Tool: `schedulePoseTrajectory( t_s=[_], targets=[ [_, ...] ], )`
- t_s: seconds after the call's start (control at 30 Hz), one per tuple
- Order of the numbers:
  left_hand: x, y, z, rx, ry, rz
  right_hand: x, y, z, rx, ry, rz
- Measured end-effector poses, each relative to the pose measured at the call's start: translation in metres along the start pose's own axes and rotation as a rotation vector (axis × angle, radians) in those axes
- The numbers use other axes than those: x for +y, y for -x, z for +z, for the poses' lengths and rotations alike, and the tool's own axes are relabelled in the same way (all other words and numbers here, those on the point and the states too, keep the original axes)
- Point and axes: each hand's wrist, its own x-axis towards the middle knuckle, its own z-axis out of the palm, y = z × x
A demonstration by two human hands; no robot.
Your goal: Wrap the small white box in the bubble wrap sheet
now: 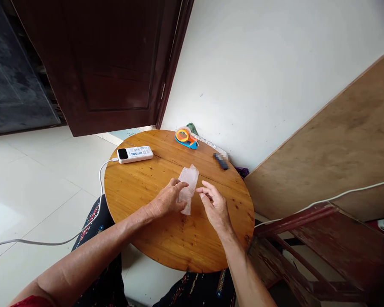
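A small clear plastic bag (188,181) lies on the round wooden table (166,243). My left hand (168,200) rests on the bag's left side, fingers curled over its edge and pressing it down. Just right of the bag hovers my right hand (214,204), its fingers loosely bent and its fingertips close to the bag's edge. Nothing shows in the right hand.
A white power bank (135,153) with a white cable (83,230) lies at the table's far left. An orange and blue tape dispenser (186,137) and a small dark object (220,161) sit at the far edge by the wall. A wooden board (339,140) and dark red chair (323,247) stand right.
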Motion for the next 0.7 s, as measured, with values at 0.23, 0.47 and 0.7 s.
schedulePoseTrajectory(
  t_s=[0.23,0.47,0.7],
  targets=[
    [-0.004,0.009,0.003,0.03,-0.138,0.241,0.012,-0.014,0.019,-0.174,-0.057,-0.131],
    [-0.007,0.008,0.01,0.045,-0.146,0.223,0.026,-0.022,0.007,0.074,-0.289,0.341],
    [-0.006,0.01,0.009,0.05,-0.13,0.256,0.01,-0.043,0.015,-0.203,-0.439,0.485]
  ],
)
